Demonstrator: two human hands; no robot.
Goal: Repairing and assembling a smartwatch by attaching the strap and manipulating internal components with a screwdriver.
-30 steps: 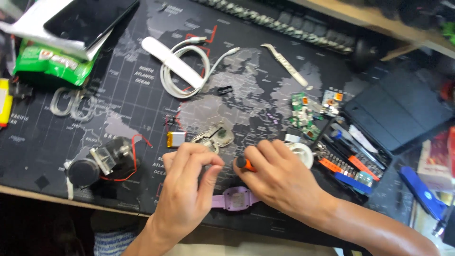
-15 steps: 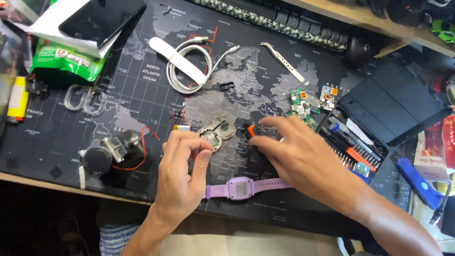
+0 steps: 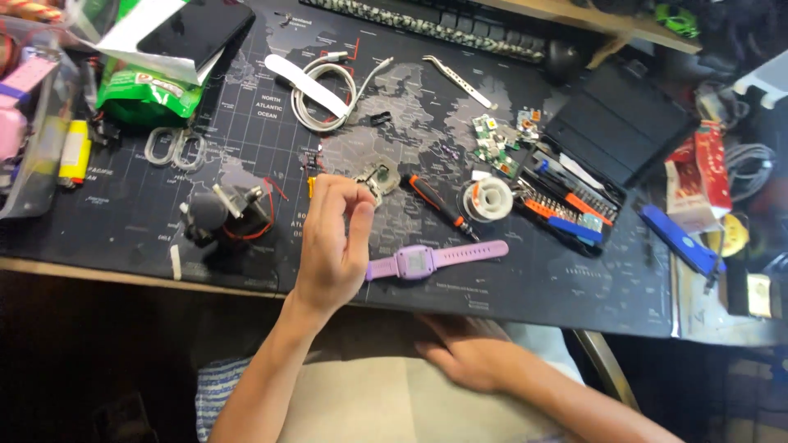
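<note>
head view: your left hand (image 3: 332,238) is raised over the dark world-map desk mat (image 3: 246,139), fingers curled with thumb and fingertips pinched together; whether something tiny sits in that pinch, you cannot tell. just past the fingertips lies a small round silver metal part (image 3: 379,177) on the mat, close to the hand but apart from it. right of it rests a small screwdriver with a black-and-orange handle (image 3: 439,205), tip pointing toward the near edge, and beside that a small white spool of wire (image 3: 487,198). below these, a purple digital watch with a plastic strap (image 3: 433,260) lies flat near the mat's front edge, just right of your wrist. your right hand (image 3: 472,357) is down off the desk, resting open and flat on your lap, gripping nothing. further right sits an open black case of screwdriver bits (image 3: 591,164). left of your hand stands a small motor with red wires (image 3: 226,212).
</note>
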